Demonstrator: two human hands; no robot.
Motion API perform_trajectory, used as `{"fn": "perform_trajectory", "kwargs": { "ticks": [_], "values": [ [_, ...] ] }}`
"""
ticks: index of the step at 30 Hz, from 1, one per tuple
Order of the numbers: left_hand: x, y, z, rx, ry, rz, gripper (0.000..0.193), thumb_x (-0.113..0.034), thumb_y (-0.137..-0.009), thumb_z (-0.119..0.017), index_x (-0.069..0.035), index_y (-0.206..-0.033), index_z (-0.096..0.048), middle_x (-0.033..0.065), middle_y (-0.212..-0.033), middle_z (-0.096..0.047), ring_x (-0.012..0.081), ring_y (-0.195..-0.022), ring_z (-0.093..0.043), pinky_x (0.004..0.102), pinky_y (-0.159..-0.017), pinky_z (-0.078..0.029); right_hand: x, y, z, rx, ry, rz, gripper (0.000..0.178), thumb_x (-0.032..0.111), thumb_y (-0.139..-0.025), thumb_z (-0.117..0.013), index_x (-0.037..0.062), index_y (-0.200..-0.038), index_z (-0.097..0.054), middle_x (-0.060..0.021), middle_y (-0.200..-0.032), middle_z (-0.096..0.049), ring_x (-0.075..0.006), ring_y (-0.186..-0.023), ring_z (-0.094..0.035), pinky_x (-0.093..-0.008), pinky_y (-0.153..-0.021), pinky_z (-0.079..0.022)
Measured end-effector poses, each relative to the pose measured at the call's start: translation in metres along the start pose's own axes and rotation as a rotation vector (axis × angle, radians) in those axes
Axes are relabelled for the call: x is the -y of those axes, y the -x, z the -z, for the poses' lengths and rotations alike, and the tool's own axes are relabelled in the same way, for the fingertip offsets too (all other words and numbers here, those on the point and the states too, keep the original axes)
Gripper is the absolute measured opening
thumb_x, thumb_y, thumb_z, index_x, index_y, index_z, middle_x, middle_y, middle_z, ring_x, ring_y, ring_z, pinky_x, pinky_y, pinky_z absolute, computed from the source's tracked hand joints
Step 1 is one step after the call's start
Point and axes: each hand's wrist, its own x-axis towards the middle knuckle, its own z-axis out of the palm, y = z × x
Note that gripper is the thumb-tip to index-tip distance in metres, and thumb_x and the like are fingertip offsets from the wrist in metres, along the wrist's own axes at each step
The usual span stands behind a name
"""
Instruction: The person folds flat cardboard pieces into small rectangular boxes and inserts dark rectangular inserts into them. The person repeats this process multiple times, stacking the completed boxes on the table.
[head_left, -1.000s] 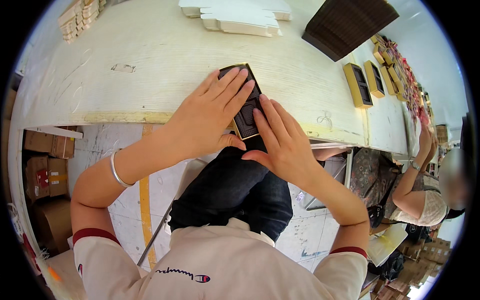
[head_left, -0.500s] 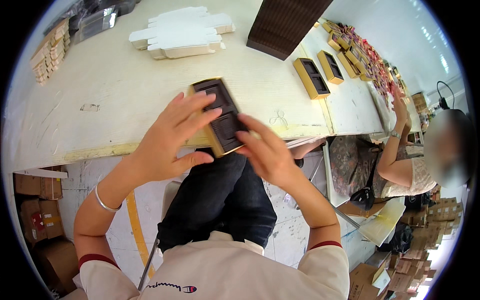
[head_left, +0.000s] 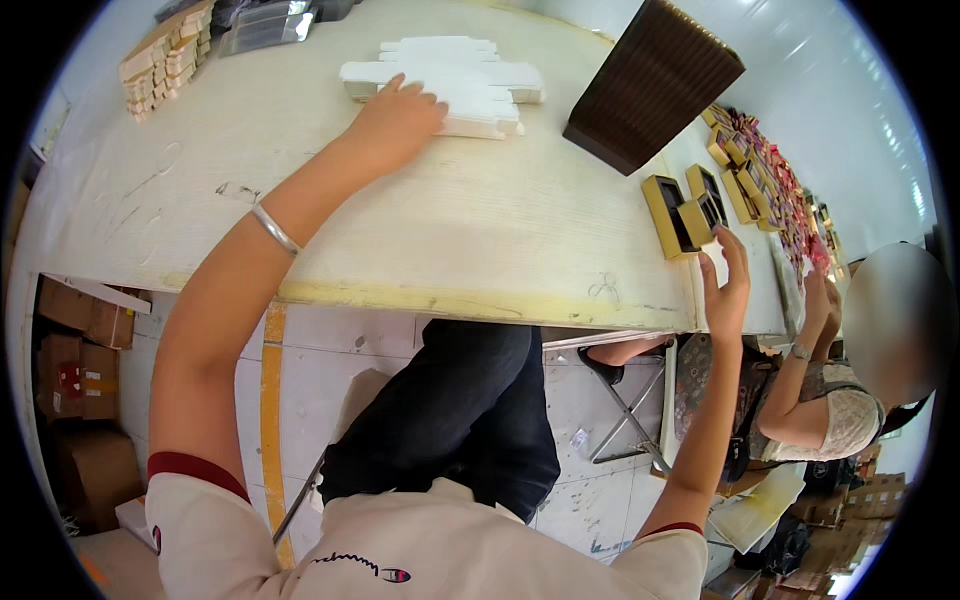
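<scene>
Fingers [head_left: 392,88] of left hand [head_left: 395,120] on flat white box blanks [head_left: 450,80], long axis left-right

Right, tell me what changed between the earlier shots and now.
Both hands let go of the small dark gold-edged box, now set on the table at its right edge. The left hand reached forward onto the white flat cartons; the right hand hovers open by the box. The brown stack stayed put.

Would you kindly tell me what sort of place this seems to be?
Probably a packaging workshop: a stack of flat white die-cut cardboard box blanks lies on the long pale worktable, gold-edged dark boxes line up along it, and brown cartons are stored underneath.
</scene>
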Motion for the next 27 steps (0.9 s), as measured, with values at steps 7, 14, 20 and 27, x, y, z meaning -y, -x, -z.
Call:
{"fn": "perform_trajectory", "kwargs": {
  "ticks": [7,14,20,27],
  "values": [
    [0.007,-0.003,0.018,0.063,0.014,-0.034,0.016,-0.007,-0.08,-0.062,-0.003,-0.094,-0.066,0.0082,-0.087,-0.069,0.0251,-0.082,-0.066,0.0335,-0.078,-0.054,0.046,0.006,0.005,-0.023,-0.073,0.055,0.026,0.007,-0.089,-0.061,-0.0001,-0.114,-0.059,-0.0171,-0.122,-0.058,-0.032,-0.113,-0.056,-0.0377,-0.095,-0.043],
    [-0.038,0.08,0.083,-0.539,0.158,-0.367,0.018,-0.009,-0.071,-0.066,-0.01,-0.089,-0.069,0.0056,-0.081,-0.066,0.0211,-0.075,-0.065,0.0303,-0.061,-0.053,0.122,0.037,-0.012,-0.001,-0.103,0.375,0.049,0.009,-0.074,-0.074,0.0025,-0.12,-0.058,-0.0251,-0.127,-0.053,-0.0395,-0.115,-0.054,-0.0447,-0.093,-0.046],
    [-0.077,0.148,0.092,-0.03,0.695,0.097,0.016,-0.01,-0.075,-0.069,-0.008,-0.09,-0.066,0.0072,-0.079,-0.067,0.0217,-0.063,-0.061,0.0314,-0.056,-0.05,0.204,0.053,-0.077,0.163,-0.473,0.546,0.028,0.007,-0.076,-0.068,0.0042,-0.103,-0.063,-0.0167,-0.096,-0.063,-0.0307,-0.082,-0.062,-0.0428,-0.074,-0.049],
    [-0.079,0.121,0.087,-0.113,0.43,0.068,0.029,-0.011,-0.073,-0.071,-0.007,-0.1,-0.062,0.0058,-0.09,-0.061,0.0244,-0.076,-0.058,0.0354,-0.069,-0.048,0.212,0.018,-0.113,0.075,-0.256,0.407,0.032,0.002,-0.073,-0.066,0.002,-0.105,-0.06,-0.0154,-0.109,-0.055,-0.0309,-0.091,-0.055,-0.0395,-0.076,-0.045]
  ]
}}
